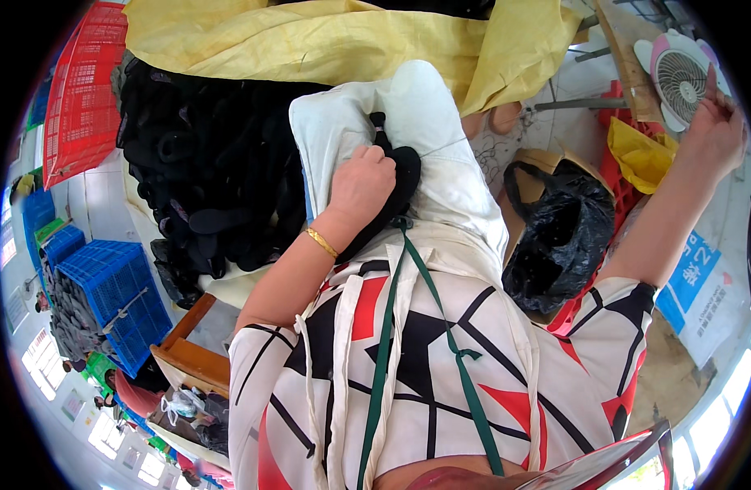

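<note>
On my lap, over a white cloth (433,106), lies a long black fabric piece (406,173) with a rounded end, like a sock or soft shoe; its exact kind I cannot tell. My left hand (364,181) is closed on it, knuckles up, just below a narrow black tip that stands out above. A thin thread runs rightward from the black piece and fades from sight. Far to the right, my right hand (717,132) is raised beside a white and pink fan (680,82). Its fingers are bent together, one pointing up; what they hold is too small to make out.
A big heap of similar black pieces (212,171) lies left of my lap. Yellow sheeting (310,41) spans the far side. A black plastic bag (559,233) in a cardboard box stands at right. Red (83,94) and blue crates (118,298) and a wooden stool (192,351) are at left.
</note>
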### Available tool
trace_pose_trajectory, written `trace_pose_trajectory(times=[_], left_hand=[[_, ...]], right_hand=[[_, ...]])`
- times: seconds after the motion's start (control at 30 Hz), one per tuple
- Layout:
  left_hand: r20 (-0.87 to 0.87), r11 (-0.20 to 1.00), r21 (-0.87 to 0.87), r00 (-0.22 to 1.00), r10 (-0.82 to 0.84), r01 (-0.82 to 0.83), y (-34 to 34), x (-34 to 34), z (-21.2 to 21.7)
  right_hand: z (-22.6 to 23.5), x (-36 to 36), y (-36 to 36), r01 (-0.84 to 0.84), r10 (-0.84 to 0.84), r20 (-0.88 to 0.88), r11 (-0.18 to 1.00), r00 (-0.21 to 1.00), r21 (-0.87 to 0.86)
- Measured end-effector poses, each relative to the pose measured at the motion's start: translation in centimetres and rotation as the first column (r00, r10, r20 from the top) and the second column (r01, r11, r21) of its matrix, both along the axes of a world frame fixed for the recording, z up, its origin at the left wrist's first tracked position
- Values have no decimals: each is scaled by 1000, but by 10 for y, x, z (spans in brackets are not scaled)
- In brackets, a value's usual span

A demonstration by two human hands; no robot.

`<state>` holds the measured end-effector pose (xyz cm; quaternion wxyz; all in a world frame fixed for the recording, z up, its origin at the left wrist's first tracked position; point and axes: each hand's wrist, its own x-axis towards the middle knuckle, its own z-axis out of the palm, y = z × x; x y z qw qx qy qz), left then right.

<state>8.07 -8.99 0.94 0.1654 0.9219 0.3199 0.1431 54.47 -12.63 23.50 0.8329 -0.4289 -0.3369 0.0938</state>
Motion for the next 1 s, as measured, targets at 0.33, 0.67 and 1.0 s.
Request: trace_pose_trajectory(times=[0.33,0.67,1.0], left_hand=[[58,610,-774,941,332,-168,22,-22,-28],[36,298,-946,868,496,-131,19,-27,-49],[39,213,-973,840,541,-92,15,-26,-35]], right_hand=[[-163,-199,11,82,823,433,435,368,-897],[-172,-276,-5,134,867,481,465,132,-875],[-188,-324,-39,198,973,-228,-227,21,-954]])
